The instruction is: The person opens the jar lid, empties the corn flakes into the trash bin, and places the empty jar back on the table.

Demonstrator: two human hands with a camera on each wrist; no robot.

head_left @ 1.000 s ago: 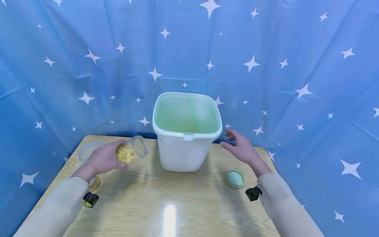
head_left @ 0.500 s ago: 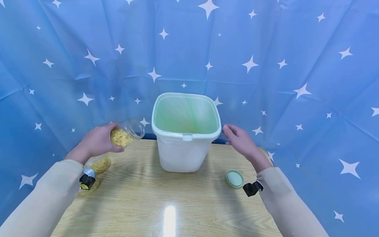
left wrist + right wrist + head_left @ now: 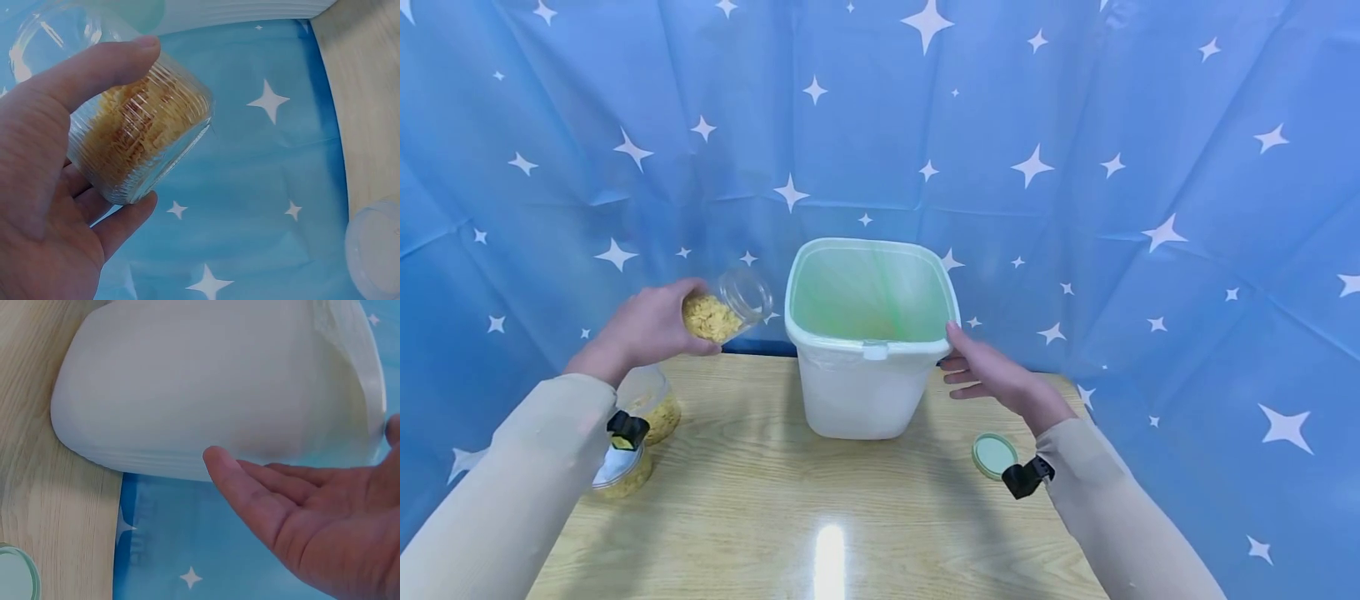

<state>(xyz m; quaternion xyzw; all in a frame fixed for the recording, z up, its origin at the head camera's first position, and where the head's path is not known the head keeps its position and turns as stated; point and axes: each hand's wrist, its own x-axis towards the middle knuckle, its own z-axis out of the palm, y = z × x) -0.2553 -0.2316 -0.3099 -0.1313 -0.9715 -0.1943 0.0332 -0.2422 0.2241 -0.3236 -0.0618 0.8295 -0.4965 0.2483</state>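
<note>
My left hand (image 3: 658, 323) grips a clear jar (image 3: 747, 293) above the table's left side. The jar leans with its open mouth to the right, and yellow shredded bits (image 3: 134, 119) fill its lower part. The thumb lies across the jar in the left wrist view, with fingers on its other side. A white bin (image 3: 865, 392) with a pale green liner (image 3: 865, 283) stands upright at the back centre. My right hand (image 3: 996, 371) is at its right side, thumb tip right at the rim and the other fingers nearly straight along the outer wall (image 3: 206, 381).
Two clear tubs with yellow contents, a rear tub (image 3: 658, 417) and a front tub (image 3: 625, 479), stand at the table's left, partly behind my left sleeve. A round green lid (image 3: 994, 454) lies on the wooden table (image 3: 737, 517) at right. A blue star-patterned curtain (image 3: 865, 125) hangs behind.
My left hand has lifted the jar up and away from the tubs, uncovering them. My right hand has moved left to the bin's rim, its fingers now spread below it.
</note>
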